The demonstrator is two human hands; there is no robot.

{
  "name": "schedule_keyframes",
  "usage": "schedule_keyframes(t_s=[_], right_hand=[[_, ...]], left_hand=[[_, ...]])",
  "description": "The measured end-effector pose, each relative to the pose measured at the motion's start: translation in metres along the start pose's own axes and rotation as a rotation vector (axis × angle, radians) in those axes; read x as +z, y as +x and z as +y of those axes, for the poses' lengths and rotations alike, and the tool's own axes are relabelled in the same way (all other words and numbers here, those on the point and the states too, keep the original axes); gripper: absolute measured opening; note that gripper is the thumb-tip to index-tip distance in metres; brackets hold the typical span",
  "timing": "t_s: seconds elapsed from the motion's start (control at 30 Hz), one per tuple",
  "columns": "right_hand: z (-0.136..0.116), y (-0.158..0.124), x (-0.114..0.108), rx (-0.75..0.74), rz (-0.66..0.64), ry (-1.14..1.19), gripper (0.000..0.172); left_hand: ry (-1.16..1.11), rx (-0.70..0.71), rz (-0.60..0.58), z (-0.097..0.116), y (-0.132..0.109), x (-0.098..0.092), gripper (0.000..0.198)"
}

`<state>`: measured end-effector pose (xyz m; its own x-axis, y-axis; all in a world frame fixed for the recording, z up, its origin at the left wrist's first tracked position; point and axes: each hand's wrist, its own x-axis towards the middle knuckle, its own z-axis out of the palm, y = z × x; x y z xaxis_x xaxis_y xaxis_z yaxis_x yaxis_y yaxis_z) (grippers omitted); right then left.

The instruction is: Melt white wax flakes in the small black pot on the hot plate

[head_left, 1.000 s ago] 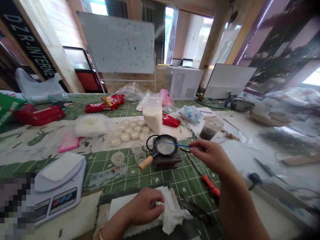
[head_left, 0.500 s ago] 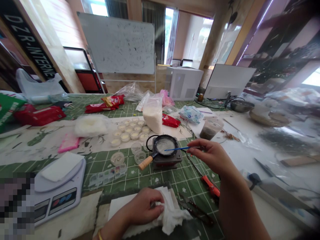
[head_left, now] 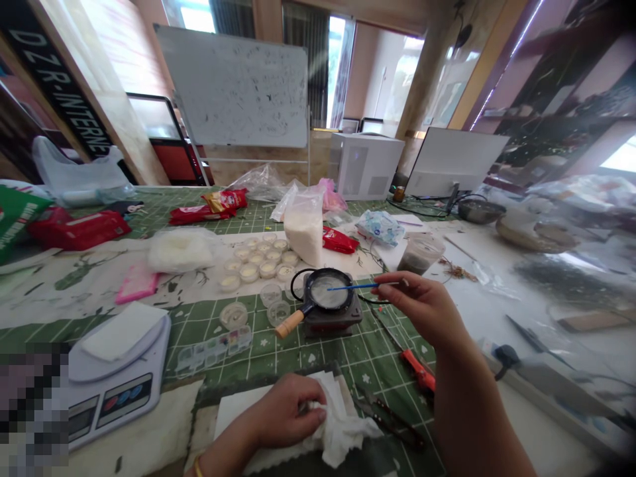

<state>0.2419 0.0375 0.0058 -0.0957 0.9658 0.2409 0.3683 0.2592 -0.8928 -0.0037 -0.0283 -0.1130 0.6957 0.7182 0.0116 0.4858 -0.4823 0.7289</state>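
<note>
My right hand (head_left: 417, 308) pinches a thin blue-handled brush (head_left: 360, 286), its tip reaching over a small black pan (head_left: 305, 291) of pale liquid. The pan has a wooden handle (head_left: 289, 324) and sits on a compact dark hot plate (head_left: 332, 324). I cannot tell whether the tip touches the liquid. Near the table's front edge, my left hand (head_left: 285, 411) grips a crumpled white tissue (head_left: 345, 430) over a sheet of white paper (head_left: 238, 414). Several small clear cups of cream-coloured solid (head_left: 258, 262) stand beyond the pan.
A digital kitchen scale (head_left: 116, 404) stands left of my hands, and a small palette (head_left: 213, 351) lies beside the pan. Dark scissors (head_left: 390, 417) and an orange-handled tool (head_left: 417, 370) lie near my right arm. A bag of white granules (head_left: 303, 228) stands behind the cups.
My right hand has risen slightly, lifting the brush tip a little above its position half a second ago. My left hand and the tissue have barely moved.
</note>
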Motion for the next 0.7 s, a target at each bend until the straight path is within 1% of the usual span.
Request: schedule_keyframes(t_s=[0.13, 0.2, 0.33, 0.43, 0.7], right_hand=[[0.0017, 0.0024, 0.0023, -0.064, 0.195, -0.149, 0.028], [0.0019, 0.0039, 0.0029, -0.081, 0.227, -0.249, 0.026], [0.0006, 0.0054, 0.0027, -0.111, 0.215, -0.395, 0.025], [0.0015, 0.0057, 0.0029, -0.147, 0.200, -0.462, 0.025], [0.0033, 0.0043, 0.0047, -0.179, 0.190, -0.471, 0.022]], left_hand=[[0.010, 0.000, 0.002, 0.0003, -0.0003, 0.0000, 0.015], [0.008, -0.002, 0.003, 0.0003, -0.0004, 0.0001, 0.015], [0.011, 0.008, 0.002, -0.0009, -0.0005, 0.0007, 0.015], [0.006, 0.010, 0.006, -0.0024, -0.0007, 0.0013, 0.016], [0.010, 0.005, 0.007, -0.0024, -0.0008, 0.0026, 0.015]])
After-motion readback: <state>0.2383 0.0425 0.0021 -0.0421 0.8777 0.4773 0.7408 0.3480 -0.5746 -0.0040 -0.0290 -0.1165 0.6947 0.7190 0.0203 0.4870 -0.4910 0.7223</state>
